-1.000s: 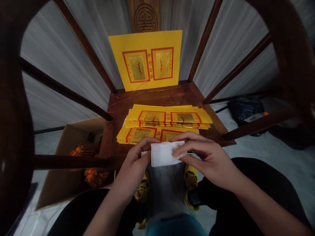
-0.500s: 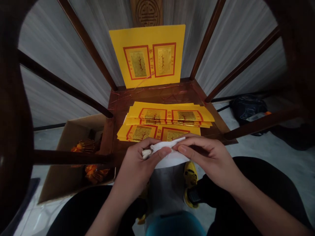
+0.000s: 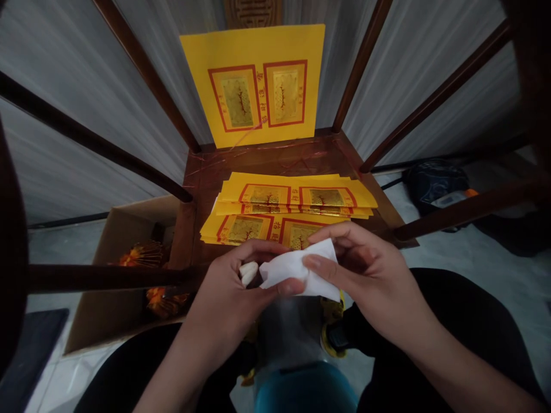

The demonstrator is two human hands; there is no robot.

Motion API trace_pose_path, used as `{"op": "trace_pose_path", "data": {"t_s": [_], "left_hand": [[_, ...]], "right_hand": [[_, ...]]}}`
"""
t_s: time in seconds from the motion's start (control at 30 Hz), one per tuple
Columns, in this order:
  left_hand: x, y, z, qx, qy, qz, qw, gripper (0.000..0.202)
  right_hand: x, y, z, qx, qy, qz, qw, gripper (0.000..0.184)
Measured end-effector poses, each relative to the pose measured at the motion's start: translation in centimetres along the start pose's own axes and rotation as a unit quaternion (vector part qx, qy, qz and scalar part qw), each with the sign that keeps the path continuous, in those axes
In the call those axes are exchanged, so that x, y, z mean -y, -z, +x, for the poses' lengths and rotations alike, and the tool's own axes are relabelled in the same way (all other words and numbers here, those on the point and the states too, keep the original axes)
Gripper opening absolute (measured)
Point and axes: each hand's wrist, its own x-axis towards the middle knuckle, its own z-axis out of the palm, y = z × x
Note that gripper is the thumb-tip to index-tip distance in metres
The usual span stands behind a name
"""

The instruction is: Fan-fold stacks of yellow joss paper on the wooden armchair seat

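In the head view, a small white paper [image 3: 297, 269], rolled or folded, lies between my two hands. My left hand [image 3: 228, 298] is closed on its left end, thumb in front and fingers behind. An off-white lump [image 3: 248, 274] shows in the crook of that hand; I cannot tell what it is. My right hand [image 3: 370, 275] pinches the paper's right part, its thumb flat on the front. Just beyond my hands, a fanned stack of yellow joss paper [image 3: 253, 207] with red frames and gold foil rests on a wooden chair seat [image 3: 258, 166].
One yellow joss paper sheet [image 3: 258, 49] leans upright against the chair back. Wooden chair bars [image 3: 99, 155] run along both sides. Left of the seat, a cardboard box [image 3: 103, 298] holds orange folded-paper ornaments [image 3: 142, 255]. A dark bag [image 3: 434, 178] lies right; something blue [image 3: 307, 390] is below me.
The white paper has turned so its broad face and right edge stand up toward me. My right thumb has moved onto its front. The view has shifted slightly.
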Motion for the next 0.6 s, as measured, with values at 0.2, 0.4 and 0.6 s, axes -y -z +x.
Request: {"op": "trace_pose_path", "data": {"t_s": [0.2,0.4,0.6], "left_hand": [[0.1,-0.6,-0.3,-0.074,-0.103,0.03,0.992,0.064],[0.6,-0.9,-0.4,-0.113,-0.143,0.106,0.977,0.03],[0.9,-1.0,0.3,-0.155,-0.184,0.088,0.967,0.028]], "right_hand": [[-0.4,-0.5,0.3,-0.067,0.029,-0.013,0.997,0.023],[-1.1,-0.9,0.2,-0.141,0.074,-0.049,0.986,0.022],[-1.8,-1.2,0.3,-0.13,0.085,-0.015,0.988,0.021]]}}
